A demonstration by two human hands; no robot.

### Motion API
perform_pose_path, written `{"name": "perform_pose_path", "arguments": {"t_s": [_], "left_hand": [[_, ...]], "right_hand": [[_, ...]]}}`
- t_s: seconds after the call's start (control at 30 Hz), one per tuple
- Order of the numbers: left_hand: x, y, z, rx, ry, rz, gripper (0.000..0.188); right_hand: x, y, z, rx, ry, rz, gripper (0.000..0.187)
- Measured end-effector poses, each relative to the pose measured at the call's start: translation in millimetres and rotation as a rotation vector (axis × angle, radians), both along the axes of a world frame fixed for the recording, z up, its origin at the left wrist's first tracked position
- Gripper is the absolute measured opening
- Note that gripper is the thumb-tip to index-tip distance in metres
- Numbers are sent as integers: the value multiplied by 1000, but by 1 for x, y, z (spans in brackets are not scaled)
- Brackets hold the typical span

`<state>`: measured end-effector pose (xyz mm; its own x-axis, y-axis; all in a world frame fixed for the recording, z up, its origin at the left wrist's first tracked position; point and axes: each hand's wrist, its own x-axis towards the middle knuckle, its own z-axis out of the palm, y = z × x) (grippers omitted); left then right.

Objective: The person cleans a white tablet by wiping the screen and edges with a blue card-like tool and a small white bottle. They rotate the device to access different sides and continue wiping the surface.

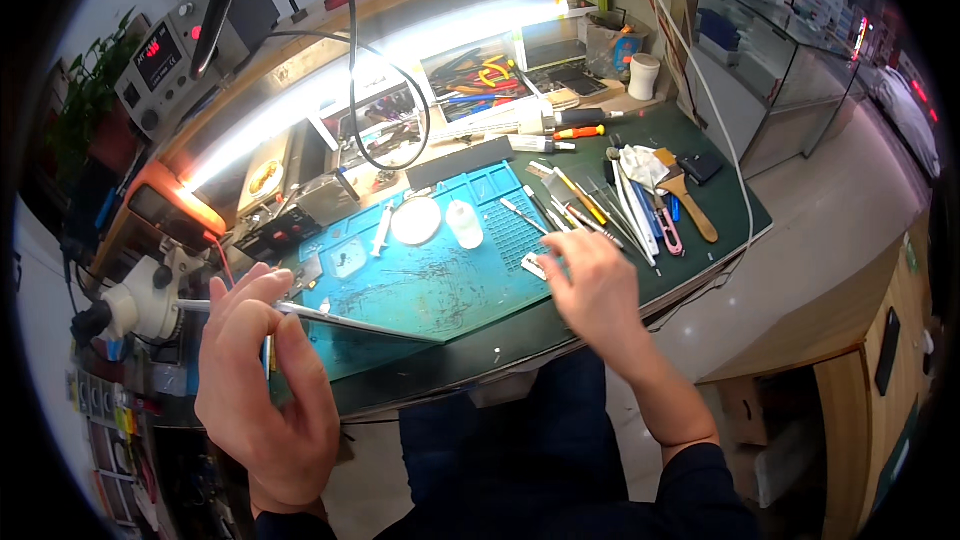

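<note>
My left hand (265, 380) is closed on a thin flat device with a silvery edge (362, 324), gripping it between thumb and fingers. The device is tilted and seen almost edge-on above the left front of a blue work mat (440, 285), so its faces are mostly hidden. My right hand (602, 298) hovers at the mat's right edge with fingers bent and apart, nothing visible in them. By its thumb lies a small white piece (535, 265). Just beyond the fingers are several tweezers and pen-like tools (600, 205).
On the mat stand a white dropper bottle (464, 225), a round white dish (416, 221) and a syringe (382, 230). A wooden-handled brush (700, 208) and pink cutter (668, 230) lie right. A microscope (145, 305) stands left; a cable (352, 60) hangs in front.
</note>
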<state>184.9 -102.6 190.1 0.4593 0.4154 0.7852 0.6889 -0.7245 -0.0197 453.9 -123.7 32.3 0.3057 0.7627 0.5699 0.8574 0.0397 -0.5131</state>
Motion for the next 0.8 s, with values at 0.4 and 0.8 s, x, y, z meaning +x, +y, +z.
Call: {"name": "perform_pose_path", "arguments": {"t_s": [0.4,0.8], "left_hand": [[-3,4,6,-41,43,-44,14],[-2,-1,4,24,81,20,21]], "right_hand": [[135,79,1,-381,-274,247,43],[125,65,-12,-186,-485,163,12]]}}
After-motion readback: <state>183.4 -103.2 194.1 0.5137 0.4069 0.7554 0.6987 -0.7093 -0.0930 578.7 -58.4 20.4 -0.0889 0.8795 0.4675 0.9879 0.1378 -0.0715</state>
